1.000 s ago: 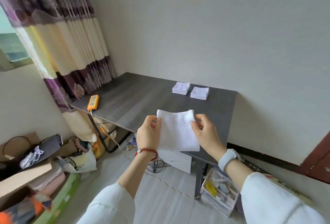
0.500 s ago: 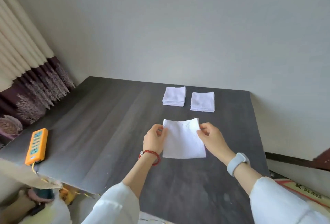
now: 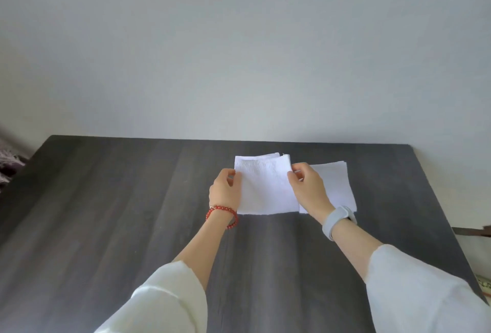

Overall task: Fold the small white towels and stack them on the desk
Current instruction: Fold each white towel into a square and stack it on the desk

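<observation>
Head view: a small folded white towel (image 3: pixel 265 186) is held flat over the left stack (image 3: pixel 268 156), whose far edge peeks out behind it; whether the towel already rests on that stack cannot be told. The left hand (image 3: pixel 225 190) pinches the towel's left edge, thumb on top and fingers curled beneath, and the right hand (image 3: pixel 308 189) pinches its right edge in the same way. Just beside it, to the right, lies the right stack (image 3: pixel 336 186) of folded white towels, partly covered by the right hand and wrist. Both stacks sit on the dark wood-grain tabletop (image 3: pixel 132 213), toward its far edge and a little right of the middle. A red bead bracelet (image 3: pixel 221 216) circles the left wrist and a pale grey watch band (image 3: pixel 335 222) the right, and both forearms come out of loose white sleeves (image 3: pixel 164 303). Behind the tabletop rises a plain pale wall (image 3: pixel 239 53), and a bit of patterned curtain (image 3: pixel 9 162) shows at the left edge.
</observation>
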Demonstrator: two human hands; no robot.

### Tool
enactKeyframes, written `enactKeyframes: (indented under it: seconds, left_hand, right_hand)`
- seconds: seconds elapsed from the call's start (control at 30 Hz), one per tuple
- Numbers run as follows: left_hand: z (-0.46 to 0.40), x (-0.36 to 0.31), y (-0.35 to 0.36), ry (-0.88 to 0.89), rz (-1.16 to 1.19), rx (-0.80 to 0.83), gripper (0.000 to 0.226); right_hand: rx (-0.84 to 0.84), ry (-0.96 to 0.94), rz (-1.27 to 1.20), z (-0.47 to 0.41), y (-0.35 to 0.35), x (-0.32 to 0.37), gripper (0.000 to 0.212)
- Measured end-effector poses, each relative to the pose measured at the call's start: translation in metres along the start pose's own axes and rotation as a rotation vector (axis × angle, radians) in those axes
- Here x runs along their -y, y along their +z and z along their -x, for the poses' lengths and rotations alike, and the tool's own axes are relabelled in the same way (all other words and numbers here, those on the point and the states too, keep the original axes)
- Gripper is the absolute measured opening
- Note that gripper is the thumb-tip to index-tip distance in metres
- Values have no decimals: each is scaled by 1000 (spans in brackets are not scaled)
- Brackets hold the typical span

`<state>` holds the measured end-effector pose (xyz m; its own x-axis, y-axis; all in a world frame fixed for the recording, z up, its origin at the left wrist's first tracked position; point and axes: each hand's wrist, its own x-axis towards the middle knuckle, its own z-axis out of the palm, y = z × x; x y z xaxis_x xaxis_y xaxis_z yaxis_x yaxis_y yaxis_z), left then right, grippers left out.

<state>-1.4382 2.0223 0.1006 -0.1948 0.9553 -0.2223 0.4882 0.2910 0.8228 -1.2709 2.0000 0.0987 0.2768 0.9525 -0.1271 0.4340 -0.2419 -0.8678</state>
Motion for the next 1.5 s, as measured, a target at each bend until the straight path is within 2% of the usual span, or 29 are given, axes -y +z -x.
enactKeyframes:
  seconds: [0.3,0.4,0.47,0.53,0.6,0.63,0.7,0.77,0.83,0.97,1.1,1.37,1.5]
  left_hand:
    - [-77,21,30,-45,-134,-33,24]
    - [-86,29,37,-59,-249,-48,23]
    - [-87,31,42,-41,-329,-109,22]
    - [-85,32,44,76,-358,-217,21]
    - [-83,36,46,372,-397,-260,27]
    - [-82,38,48,527,-452,-259,32]
    - [-82,41,50,688,-618,-162,43]
    - [-80,41,52,614,-774,42,49]
    - [-83,47,55,489,-834,221,53]
    - [-88,37,50,437,-914,332,56]
    - [-75,3,17,435,-878,228,53]
    - [9,-96,-61,736,-479,-84,40]
    - [91,-134,-76,834,-202,-59,34]
  right_hand:
    - [6,48,-24,-59,37,-20,16]
    - [2,54,84,-66,45,-30,16]
    - [-56,10,216,-65,50,-32,15]
    - [-181,-161,375,-59,51,-32,18]
    - [-249,-422,562,-56,51,-32,29]
    - [-206,-509,669,-54,51,-32,36]
    - [-63,-532,900,-55,55,-35,46]
    - [37,-409,1005,-58,60,-37,55]
    - [131,-297,1035,-60,62,-39,60]
    - [246,-239,1041,-62,60,-37,58]
    - [181,-365,925,-53,38,-2,55]
    - [54,-424,623,17,-54,90,41]
    - [-90,-398,468,96,-114,115,36]
